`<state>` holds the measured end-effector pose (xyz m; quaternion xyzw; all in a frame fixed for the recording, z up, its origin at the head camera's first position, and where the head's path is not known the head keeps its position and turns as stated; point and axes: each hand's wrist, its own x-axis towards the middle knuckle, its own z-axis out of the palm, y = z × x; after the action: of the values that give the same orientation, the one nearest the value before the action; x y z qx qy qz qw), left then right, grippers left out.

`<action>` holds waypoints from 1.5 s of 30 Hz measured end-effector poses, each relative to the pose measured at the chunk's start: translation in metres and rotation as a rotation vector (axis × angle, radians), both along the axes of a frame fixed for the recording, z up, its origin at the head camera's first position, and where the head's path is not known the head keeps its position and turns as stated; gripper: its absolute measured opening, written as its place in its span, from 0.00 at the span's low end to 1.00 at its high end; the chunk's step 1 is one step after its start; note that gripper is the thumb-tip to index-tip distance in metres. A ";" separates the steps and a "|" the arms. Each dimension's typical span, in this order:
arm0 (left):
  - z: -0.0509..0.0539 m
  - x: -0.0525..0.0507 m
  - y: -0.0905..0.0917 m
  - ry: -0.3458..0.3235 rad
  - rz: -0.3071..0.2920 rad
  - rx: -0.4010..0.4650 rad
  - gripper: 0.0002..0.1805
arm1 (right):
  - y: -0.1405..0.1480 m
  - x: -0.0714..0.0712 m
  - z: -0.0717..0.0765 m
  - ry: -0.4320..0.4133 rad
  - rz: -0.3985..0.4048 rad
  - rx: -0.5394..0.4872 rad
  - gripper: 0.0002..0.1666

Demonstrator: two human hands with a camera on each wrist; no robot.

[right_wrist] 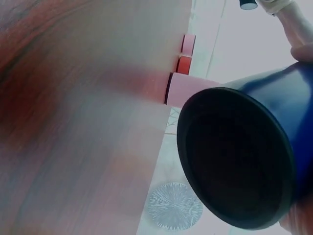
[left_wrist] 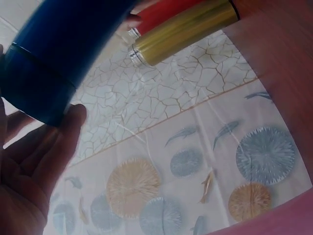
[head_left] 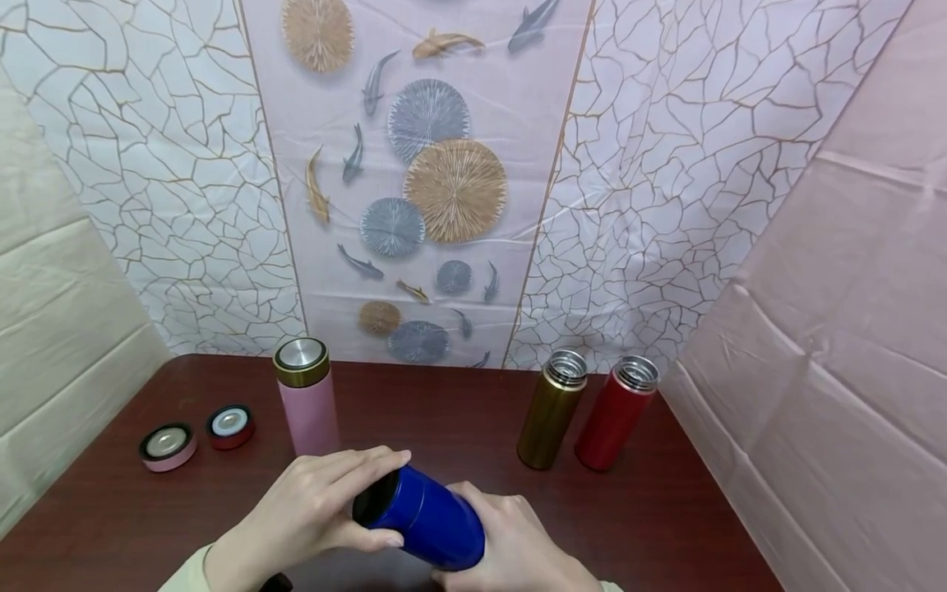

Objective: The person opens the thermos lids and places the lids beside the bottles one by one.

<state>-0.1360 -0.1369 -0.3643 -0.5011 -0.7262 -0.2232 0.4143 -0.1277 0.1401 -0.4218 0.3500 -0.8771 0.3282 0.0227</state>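
A blue bottle is held tilted above the near part of the table, its capped end up to the left. My left hand grips that end, thumb and fingers on opposite sides; the left wrist view shows the fingers at the end of the blue bottle. My right hand is wrapped round the lower body. In the right wrist view the black base of the bottle faces the camera.
On the dark red table, a pink bottle with a gold lid stands left. A pink lid and a red lid lie further left. Lidless gold and red bottles stand right. Patterned cloth hangs behind.
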 end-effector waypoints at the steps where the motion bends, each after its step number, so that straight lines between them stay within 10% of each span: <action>1: 0.000 0.000 0.000 -0.010 0.012 -0.002 0.35 | 0.000 0.000 -0.001 0.028 -0.006 -0.002 0.38; 26: -0.006 0.007 0.013 -0.249 0.356 0.161 0.30 | -0.011 -0.011 -0.007 0.358 -0.233 0.041 0.48; 32: -0.004 0.007 0.011 -0.387 0.427 0.156 0.24 | -0.013 -0.010 -0.005 0.235 -0.177 0.029 0.45; 37: -0.005 0.006 0.004 -0.500 0.335 0.123 0.25 | -0.011 -0.009 0.000 0.153 -0.148 0.039 0.43; 45: 0.000 0.008 -0.009 -0.447 -0.089 -0.028 0.34 | -0.003 -0.010 0.005 -0.186 0.059 -0.040 0.39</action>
<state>-0.1283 -0.1463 -0.3639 -0.4764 -0.7802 -0.3367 0.2259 -0.1378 0.1374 -0.4163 0.3433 -0.8579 0.3774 -0.0616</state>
